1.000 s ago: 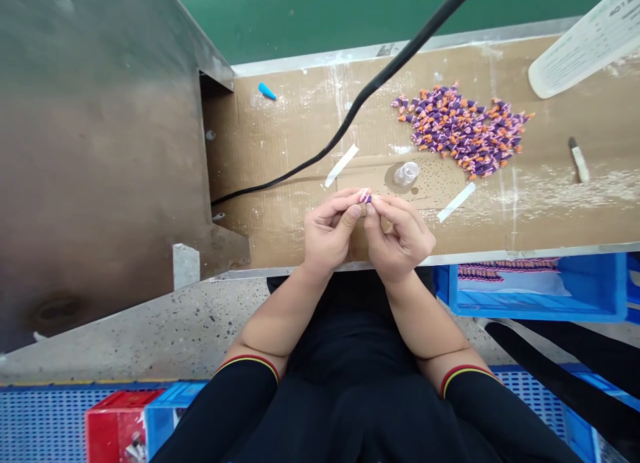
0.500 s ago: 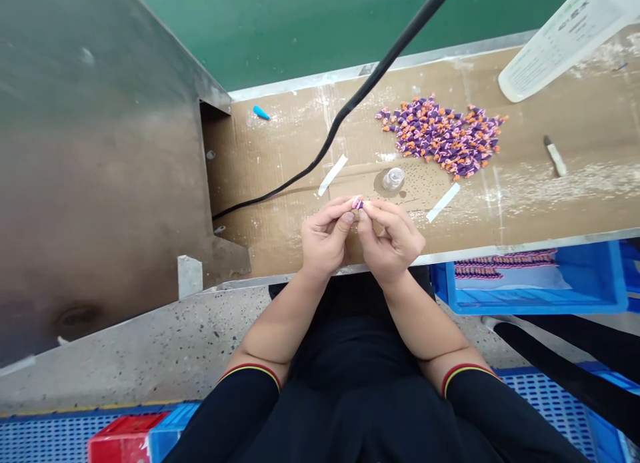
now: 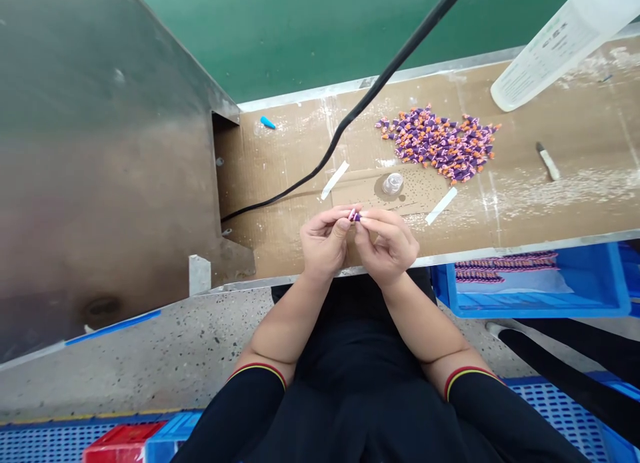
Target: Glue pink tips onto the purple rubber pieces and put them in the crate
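Observation:
Between the fingertips of both hands is a small purple and pink piece (image 3: 356, 216), pinched from either side. My left hand (image 3: 325, 240) is closed on its pink end, and my right hand (image 3: 387, 243) on its purple end; the fingers cover part of it. Just beyond the hands a small clear cup (image 3: 393, 183) stands on a wet patch of cardboard (image 3: 425, 183). Farther right lies a heap of similar small purple, pink and orange pieces (image 3: 440, 143).
A black cable (image 3: 340, 130) crosses over the bench. White tape strips (image 3: 335, 180) flank the cup. At right are a translucent bottle (image 3: 545, 56), a white brush-like tool (image 3: 549, 162) and, below the edge, a blue bin (image 3: 540, 310) with rows of pieces. A metal cabinet (image 3: 110, 163) stands left.
The piece has turned slightly between my fingertips, and its pink end now points more to the left. The whole view has shifted a little; the heap and cup stay in place.

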Available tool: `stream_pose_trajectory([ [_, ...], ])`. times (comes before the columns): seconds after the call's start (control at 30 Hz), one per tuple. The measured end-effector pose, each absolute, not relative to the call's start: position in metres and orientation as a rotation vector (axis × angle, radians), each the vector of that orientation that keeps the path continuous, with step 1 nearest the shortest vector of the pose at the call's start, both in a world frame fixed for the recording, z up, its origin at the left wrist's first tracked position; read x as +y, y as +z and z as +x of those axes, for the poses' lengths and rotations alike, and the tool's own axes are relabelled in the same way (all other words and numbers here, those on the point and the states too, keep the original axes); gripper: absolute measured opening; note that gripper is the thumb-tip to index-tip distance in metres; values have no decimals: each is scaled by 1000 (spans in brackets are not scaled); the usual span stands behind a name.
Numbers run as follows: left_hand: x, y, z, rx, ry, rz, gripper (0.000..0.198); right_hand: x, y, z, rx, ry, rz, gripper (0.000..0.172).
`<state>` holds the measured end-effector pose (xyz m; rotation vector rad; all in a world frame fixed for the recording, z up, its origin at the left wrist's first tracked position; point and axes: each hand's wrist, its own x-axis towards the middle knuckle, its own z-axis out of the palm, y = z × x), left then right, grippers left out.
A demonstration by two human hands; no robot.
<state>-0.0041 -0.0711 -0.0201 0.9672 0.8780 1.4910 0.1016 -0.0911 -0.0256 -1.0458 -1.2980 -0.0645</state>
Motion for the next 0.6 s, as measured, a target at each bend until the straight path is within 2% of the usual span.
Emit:
stream_pose_trajectory([
  [0.27, -70, -20, -5, 906, 1490, 998, 31, -92, -27, 101, -1295, -109, -1072, 16],
  [0.43, -70, -20, -4, 854, 1498, 982, 24, -89, -27, 98, -1254, -78, -1022, 13],
  [0.6, -70, -20, -4, 888, 1472, 981, 27, -88, -27, 99, -1264, -85, -1034, 10],
])
